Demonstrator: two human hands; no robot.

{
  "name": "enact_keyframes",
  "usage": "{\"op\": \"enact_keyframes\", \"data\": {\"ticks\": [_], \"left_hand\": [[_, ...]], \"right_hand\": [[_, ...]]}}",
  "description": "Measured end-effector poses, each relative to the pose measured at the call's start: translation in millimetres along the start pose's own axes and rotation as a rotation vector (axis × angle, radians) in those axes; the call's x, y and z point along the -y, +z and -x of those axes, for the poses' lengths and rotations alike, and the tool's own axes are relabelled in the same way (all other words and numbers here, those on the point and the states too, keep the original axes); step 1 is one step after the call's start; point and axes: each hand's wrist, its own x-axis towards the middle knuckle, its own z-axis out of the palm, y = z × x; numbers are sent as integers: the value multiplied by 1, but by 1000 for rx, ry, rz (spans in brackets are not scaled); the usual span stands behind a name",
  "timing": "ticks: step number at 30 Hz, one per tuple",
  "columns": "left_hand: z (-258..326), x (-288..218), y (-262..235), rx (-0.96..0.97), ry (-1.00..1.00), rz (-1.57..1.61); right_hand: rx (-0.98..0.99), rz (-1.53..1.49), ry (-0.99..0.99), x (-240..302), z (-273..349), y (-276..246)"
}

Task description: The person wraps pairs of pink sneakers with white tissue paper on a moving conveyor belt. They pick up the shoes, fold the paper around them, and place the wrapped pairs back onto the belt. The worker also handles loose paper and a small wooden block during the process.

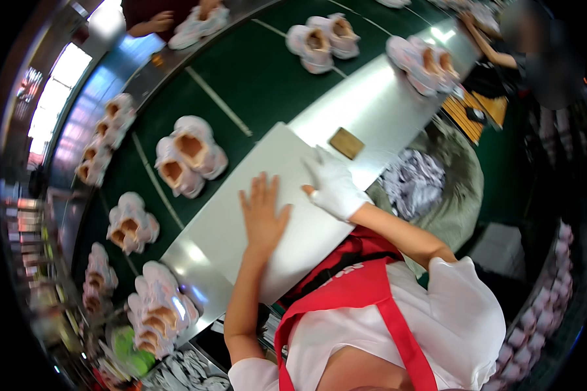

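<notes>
My bare left hand (265,218) lies on a white board (284,153), its fingers spread and nothing in them. Farther right on the same board, my right hand (334,186) wears a white glove that leaves the thumb tip bare. Its fingers are stretched out and hold nothing. Beyond it, a small brown block (346,143) rests on the metal bench (326,111). The nearest shoes to my left hand are a pale pink and white pair (190,156), sitting on the green conveyor belt (222,85).
More shoe pairs (323,42) stand along the belt. Several shoes (160,309) crowd the bench's left end, and others (424,65) its far right. A sack (460,189) holding crumpled grey-white material (414,182) stands right of the bench. Co-workers' hands (156,23) show across the belt and at far right.
</notes>
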Motion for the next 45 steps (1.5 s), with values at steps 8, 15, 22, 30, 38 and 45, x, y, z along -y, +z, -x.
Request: {"op": "enact_keyframes", "data": {"ticks": [8, 15, 22, 30, 38, 45], "left_hand": [[6, 6, -11, -4, -38, -43], [-19, 0, -12, -195, 218, 169], [-22, 6, 1, -285, 238, 158], [-19, 11, 6, -290, 235, 245], [-13, 17, 1, -265, 157, 351], [-8, 17, 0, -318, 181, -20]], "right_hand": [[141, -123, 199, 11, -19, -24], [-169, 326, 155, -66, -59, -6], [-169, 375, 300, -48, -56, -25], [-191, 81, 136, -55, -31, -7], [9, 63, -2, 20, -46, 18], [328, -159, -263, 36, -29, 11]]}}
